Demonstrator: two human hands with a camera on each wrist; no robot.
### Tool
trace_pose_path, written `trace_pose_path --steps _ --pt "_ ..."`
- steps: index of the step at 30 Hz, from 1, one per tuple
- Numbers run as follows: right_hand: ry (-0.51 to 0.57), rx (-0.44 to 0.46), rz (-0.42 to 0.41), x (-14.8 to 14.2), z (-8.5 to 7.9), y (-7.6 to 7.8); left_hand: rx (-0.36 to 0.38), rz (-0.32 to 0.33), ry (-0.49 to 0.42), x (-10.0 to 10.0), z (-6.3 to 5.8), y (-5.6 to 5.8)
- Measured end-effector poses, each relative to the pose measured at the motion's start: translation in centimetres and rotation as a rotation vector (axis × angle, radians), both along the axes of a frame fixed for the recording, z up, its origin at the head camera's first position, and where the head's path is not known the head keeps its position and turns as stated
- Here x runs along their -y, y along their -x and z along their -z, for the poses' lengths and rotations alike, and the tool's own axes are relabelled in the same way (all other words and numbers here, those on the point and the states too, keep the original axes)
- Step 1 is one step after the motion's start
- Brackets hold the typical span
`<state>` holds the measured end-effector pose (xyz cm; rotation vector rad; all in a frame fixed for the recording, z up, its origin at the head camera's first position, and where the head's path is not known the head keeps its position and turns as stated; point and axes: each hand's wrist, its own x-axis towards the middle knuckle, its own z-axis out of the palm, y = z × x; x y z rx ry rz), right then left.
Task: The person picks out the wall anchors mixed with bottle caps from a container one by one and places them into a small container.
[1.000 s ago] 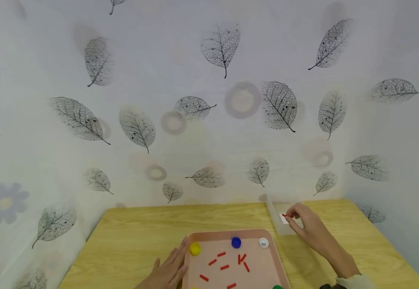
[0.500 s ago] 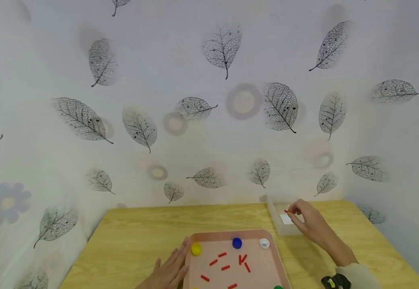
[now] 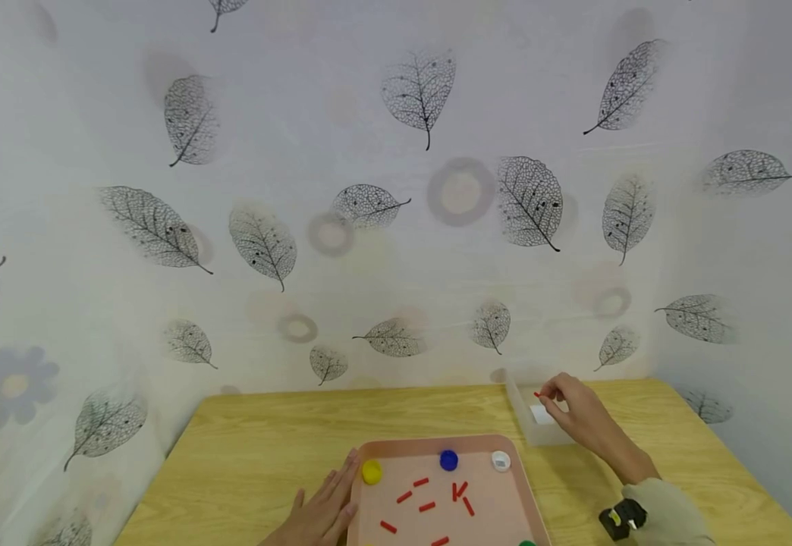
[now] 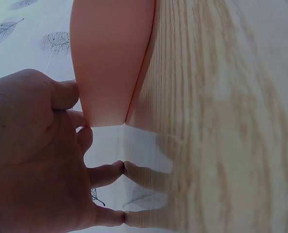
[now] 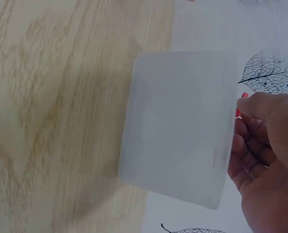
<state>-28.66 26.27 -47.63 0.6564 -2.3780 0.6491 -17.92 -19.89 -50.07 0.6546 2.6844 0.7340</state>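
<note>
- The right hand [image 3: 573, 413] pinches a short red stick [image 3: 538, 394] between thumb and fingertips, its other fingers curled in.
- The held stick is over a translucent box [image 3: 537, 434] with a white card [image 3: 542, 414] in it; I cannot tell whether the stick is above or below the box's rim.
- The left hand [image 3: 317, 508] has its fingers extended and holds nothing; it rests against the outer left side of a pink tray [image 3: 437, 441], with fingertips down on the worktop [image 3: 266, 432].
- On the tray lie more red sticks [image 3: 426, 506], eight of them in view, scattered flat; three at the right lie close together in a rough K.
- Along the tray's far side sit a yellow cap [image 3: 372, 472] in the left corner, a blue cap [image 3: 448, 459], and a white cap [image 3: 501, 461] near the right corner.
- A green piece [image 3: 527, 543] is cut off at the picture's bottom edge.
- The box stands on the worktop beyond the tray's right corner, apart from it.
- Behind is a pale wall covering [image 3: 341, 114] printed with dark skeleton leaves.
</note>
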Motion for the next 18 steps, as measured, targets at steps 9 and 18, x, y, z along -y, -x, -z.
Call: trace_pose_path --steps 9,18 --pt "-0.005 0.004 0.017 -0.2 1.3 0.9 0.031 -0.037 -0.050 -0.3 0.3 0.7" --pt "0.005 0.060 0.026 -0.3 1.6 1.2 0.054 -0.046 -0.026 -0.3 0.4 0.8"
